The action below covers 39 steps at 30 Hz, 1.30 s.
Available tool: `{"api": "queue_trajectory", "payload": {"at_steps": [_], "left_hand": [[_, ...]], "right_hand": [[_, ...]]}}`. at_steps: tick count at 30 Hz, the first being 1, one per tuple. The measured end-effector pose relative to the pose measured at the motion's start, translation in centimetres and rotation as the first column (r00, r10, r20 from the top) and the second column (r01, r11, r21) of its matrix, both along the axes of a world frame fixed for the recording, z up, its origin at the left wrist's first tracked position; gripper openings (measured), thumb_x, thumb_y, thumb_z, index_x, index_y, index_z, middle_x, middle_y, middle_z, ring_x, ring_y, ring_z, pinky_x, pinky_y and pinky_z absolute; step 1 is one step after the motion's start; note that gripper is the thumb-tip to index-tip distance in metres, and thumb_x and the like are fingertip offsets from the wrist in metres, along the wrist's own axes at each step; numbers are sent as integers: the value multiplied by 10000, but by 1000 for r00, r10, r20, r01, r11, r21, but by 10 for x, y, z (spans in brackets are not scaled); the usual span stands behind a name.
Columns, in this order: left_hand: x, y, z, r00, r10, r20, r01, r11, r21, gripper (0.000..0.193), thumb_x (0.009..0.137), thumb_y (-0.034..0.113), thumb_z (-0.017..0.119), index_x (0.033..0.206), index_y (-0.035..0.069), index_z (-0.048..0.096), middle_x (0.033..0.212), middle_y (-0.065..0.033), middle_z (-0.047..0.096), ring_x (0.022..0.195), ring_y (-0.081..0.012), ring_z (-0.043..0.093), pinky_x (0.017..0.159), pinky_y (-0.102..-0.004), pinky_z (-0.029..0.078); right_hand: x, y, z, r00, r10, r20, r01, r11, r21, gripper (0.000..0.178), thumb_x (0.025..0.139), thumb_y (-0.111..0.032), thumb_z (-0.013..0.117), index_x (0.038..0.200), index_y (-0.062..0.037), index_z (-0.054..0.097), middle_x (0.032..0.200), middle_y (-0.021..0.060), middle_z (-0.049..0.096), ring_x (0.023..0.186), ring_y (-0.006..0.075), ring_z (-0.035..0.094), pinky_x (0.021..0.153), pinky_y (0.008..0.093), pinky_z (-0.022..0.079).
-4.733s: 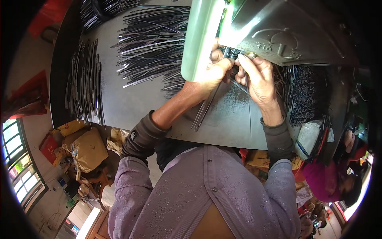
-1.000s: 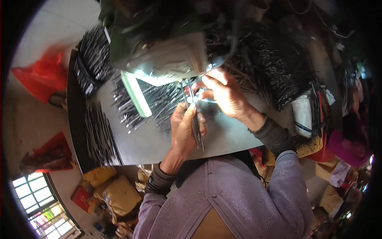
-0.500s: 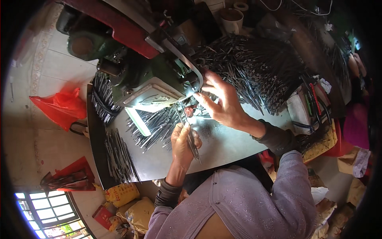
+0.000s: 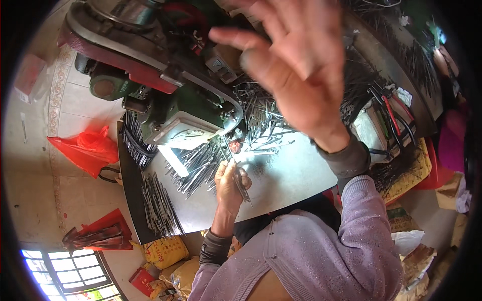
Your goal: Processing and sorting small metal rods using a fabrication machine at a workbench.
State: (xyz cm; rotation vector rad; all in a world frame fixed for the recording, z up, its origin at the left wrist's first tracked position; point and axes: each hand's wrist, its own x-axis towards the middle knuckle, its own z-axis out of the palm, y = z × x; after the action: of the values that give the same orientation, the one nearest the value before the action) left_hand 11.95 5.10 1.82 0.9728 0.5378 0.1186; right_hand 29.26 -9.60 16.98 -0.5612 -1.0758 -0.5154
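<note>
My left hand (image 4: 230, 183) is closed round a slim, pointed metal piece (image 4: 242, 191), held slanting below the head of a green and dark red bench machine (image 4: 183, 113). The piece's upper end reaches up to the machine's lit underside, where the exact contact is hard to make out. My right hand (image 4: 306, 75) is lifted close to the camera, blurred, its fingers spread and holding nothing. A small red thing (image 4: 234, 146) sits beside the upper end of the piece. Bundles of thin dark metal strips (image 4: 193, 173) lie on the pale worktable (image 4: 296, 173) around the machine.
More strips (image 4: 159, 203) line the table's left edge. To the right stands a worn box (image 4: 371, 128) with red-handled pliers (image 4: 390, 115). A red plastic bag (image 4: 83, 148) hangs on the left wall. Yellow sacks (image 4: 165, 251) are below. Another person's hand (image 4: 444, 62) shows at far right.
My right hand has left the machine's curved rim and risen up and right toward the camera, fingers spreading. The left hand keeps its hold on the metal piece. The whole view has shifted slightly.
</note>
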Motion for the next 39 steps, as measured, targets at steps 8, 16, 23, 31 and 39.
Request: {"api": "queue_trajectory", "payload": {"at_steps": [8, 16, 23, 31, 39], "left_hand": [[2, 0, -4, 1000, -8, 26, 9, 1000, -24, 112, 879, 164, 500, 820, 71, 481, 574, -72, 524, 397, -150, 450, 376, -275, 348], [1, 0, -3, 1000, -6, -10, 6, 999, -39, 138, 878, 174, 503, 909, 41, 519, 576, -70, 532, 397, -143, 449, 383, -271, 357], [1, 1, -3, 1000, -3, -21, 3, 1000, -19, 135, 878, 172, 503, 900, 41, 529, 576, -62, 532, 400, -138, 449, 385, -266, 363], [2, -1, 0, 999, 7, -32, -8, 1000, -11, 116, 881, 179, 503, 864, 66, 516, 569, -51, 535, 405, -135, 468, 382, -263, 387], [1, 6, 7, 999, -33, -1, 33, 999, -24, 108, 882, 170, 486, 828, 80, 461, 560, -63, 527, 377, -139, 435, 364, -261, 328]], "right_hand": [[13, -21, -79, 831, -186, -524, -262, 700, -664, 194, 864, -149, 551, 1010, -25, 575, 855, 64, 624, 787, 111, 589, 701, 260, 513], [9, -29, -120, 878, -294, -378, -226, 441, -869, 145, 824, -103, 591, 902, 14, 625, 740, 63, 630, 663, 81, 589, 589, 216, 488], [9, -28, -129, 865, -295, -405, -272, 401, -875, 163, 853, -95, 552, 942, 29, 610, 799, 72, 632, 714, 98, 603, 614, 211, 493], [1, -42, -138, 836, -427, -346, -163, 408, -898, 166, 797, -134, 621, 874, 12, 641, 727, 89, 651, 631, 116, 616, 574, 224, 486], [-32, -27, -146, 946, -268, -182, -112, 256, -960, 178, 741, -86, 656, 875, 24, 616, 709, 88, 624, 604, 115, 581, 570, 245, 465]]}}
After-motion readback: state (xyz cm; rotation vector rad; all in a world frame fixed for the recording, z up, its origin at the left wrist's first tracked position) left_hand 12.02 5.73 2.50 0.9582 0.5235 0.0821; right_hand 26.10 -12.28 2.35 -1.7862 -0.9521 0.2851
